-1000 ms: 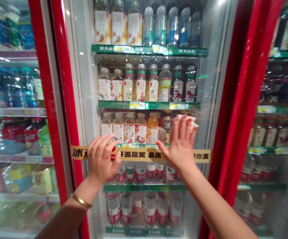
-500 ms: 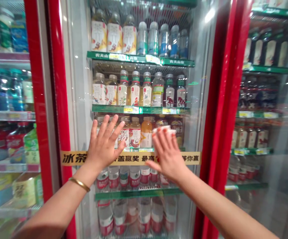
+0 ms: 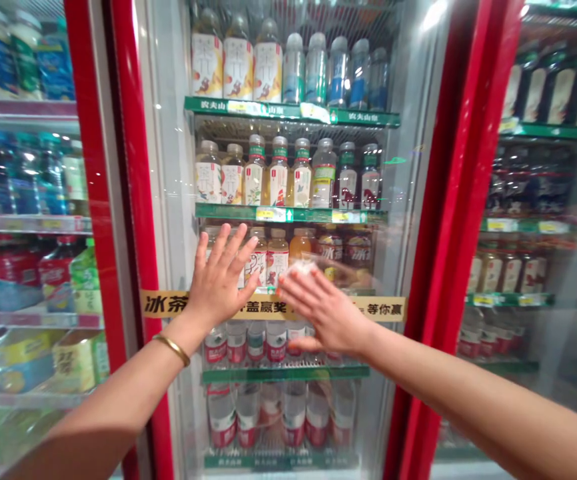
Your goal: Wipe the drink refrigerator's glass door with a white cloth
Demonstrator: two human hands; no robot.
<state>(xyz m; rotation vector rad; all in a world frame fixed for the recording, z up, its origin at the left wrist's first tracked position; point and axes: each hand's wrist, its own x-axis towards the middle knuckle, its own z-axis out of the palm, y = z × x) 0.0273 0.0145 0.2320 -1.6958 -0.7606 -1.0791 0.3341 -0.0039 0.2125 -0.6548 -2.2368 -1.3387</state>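
White tissue [image 3: 301,269] shifts inward across the glass door [image 3: 168,160]

On my feed, the right hand [image 3: 331,313] is what changes most. A second ago it covers the dark bottles [image 3: 329,243] on the third shelf row; now those show through the glass, and the hand lies further left, its fingers pointing that way instead of upward. The tissue goes with it and sits under the fingertips, in front of the lower part of the orange bottle [image 3: 301,243] and just above the gold strip [image 3: 263,307]. I see that hand flat, its four fingers side by side and the thumb apart below; it presses over the tissue, as far as I can judge, rather than closing round it.

The left hand [image 3: 218,290] stands higher against the strip than a second ago, when its fingers curl; now they spread wide, over the pale bottles [image 3: 277,257] at the left of the same row. It holds nothing that I can see, and its palm looks laid on the glass, though I cannot confirm contact from here. The two hands are near each other but not touching.

For the work, I take this to mean the tissue is now on the middle of the pane, with the left hand as a likely brace. A faint streak trails right of the tissue; whether smear or reflection, I cannot tell
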